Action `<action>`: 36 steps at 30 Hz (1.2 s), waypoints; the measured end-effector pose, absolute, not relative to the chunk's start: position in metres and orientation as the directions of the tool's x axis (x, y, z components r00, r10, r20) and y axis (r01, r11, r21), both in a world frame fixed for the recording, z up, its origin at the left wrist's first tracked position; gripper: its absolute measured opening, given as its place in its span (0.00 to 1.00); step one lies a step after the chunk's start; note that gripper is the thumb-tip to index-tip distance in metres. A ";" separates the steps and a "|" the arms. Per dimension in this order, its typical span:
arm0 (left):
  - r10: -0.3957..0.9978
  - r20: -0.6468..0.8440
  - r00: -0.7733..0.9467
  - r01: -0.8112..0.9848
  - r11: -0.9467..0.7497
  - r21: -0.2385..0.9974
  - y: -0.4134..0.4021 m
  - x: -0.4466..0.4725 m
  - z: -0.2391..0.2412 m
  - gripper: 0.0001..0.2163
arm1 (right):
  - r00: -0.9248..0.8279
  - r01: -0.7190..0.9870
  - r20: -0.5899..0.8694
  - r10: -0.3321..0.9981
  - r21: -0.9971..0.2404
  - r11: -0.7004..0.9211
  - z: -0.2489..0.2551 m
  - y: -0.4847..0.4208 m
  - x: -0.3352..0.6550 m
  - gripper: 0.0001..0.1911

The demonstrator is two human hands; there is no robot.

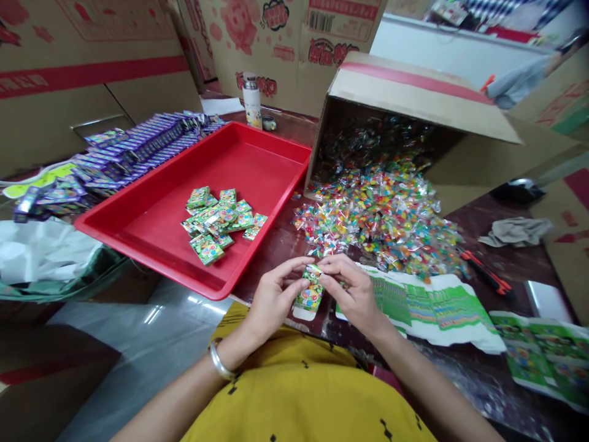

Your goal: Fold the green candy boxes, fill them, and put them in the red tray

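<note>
Between both hands, at the table's near edge, is a small green candy box [311, 290] with a colourful print and a white flap at its lower end. My left hand [278, 294] pinches its left side with thumb and fingers. My right hand [352, 288] grips its upper right side, fingertips at the top end. Just beyond the hands lies a heap of candies [381, 215] in clear wrappers, spilling from a tipped cardboard box [423, 92]. Right of my right hand, flat green cartons [427, 307] lie fanned out in a row.
A red tray [151, 227] at left holds a pile of green boxes [216, 221]. Purple packs [138, 147] are stacked behind it. A white bottle [251, 101] stands at the back. Orange-handled cutters [488, 273] and a grey cloth [515, 232] lie right. A person's sleeve [519, 80] shows beyond.
</note>
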State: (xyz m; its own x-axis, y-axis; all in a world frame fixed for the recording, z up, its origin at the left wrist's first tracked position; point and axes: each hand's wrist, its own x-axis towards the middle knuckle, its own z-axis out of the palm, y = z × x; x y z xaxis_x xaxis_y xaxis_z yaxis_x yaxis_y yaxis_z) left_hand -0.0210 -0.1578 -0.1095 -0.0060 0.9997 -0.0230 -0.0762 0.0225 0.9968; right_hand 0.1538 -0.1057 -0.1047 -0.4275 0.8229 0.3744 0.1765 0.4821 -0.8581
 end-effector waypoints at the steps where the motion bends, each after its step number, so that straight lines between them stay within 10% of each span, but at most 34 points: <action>1: 0.999 -0.041 0.005 -0.086 0.041 0.995 -0.158 -0.022 -0.111 0.13 | -0.463 0.184 0.379 0.801 -0.843 0.505 -0.107 -0.105 0.157 0.04; 6: 0.994 -0.108 -0.033 -0.065 0.105 0.992 -0.153 -0.027 -0.124 0.11 | -0.372 0.450 0.228 0.900 -0.804 0.389 -0.123 -0.067 0.182 0.09; 9: 0.984 -0.167 -0.056 -0.041 0.165 0.985 -0.149 -0.029 -0.131 0.14 | -0.432 0.668 0.221 0.874 -0.573 0.475 -0.131 -0.036 0.188 0.11; 16: 0.936 -0.348 -0.047 -0.208 0.331 0.920 -0.150 -0.038 -0.136 0.23 | -0.717 0.645 0.137 0.683 -0.242 0.725 -0.145 -0.019 0.173 0.10; 30: 0.942 -0.320 -0.103 -0.147 0.304 0.941 -0.158 -0.044 -0.149 0.16 | -0.760 0.538 0.261 0.595 -0.262 0.801 -0.152 -0.022 0.164 0.08; 36: 0.972 -0.182 -0.148 0.026 0.188 0.982 -0.160 -0.051 -0.153 0.17 | -0.483 0.454 0.315 0.817 -0.707 0.542 -0.126 -0.025 0.163 0.10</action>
State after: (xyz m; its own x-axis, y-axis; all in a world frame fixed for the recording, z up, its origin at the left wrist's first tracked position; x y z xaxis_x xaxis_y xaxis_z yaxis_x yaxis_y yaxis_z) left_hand -0.0512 -0.1597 -0.1531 -0.1478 0.9721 -0.1822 0.0259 0.1880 0.9818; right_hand 0.1629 -0.0254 -0.1259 -0.4832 0.8168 0.3152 0.4543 0.5417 -0.7073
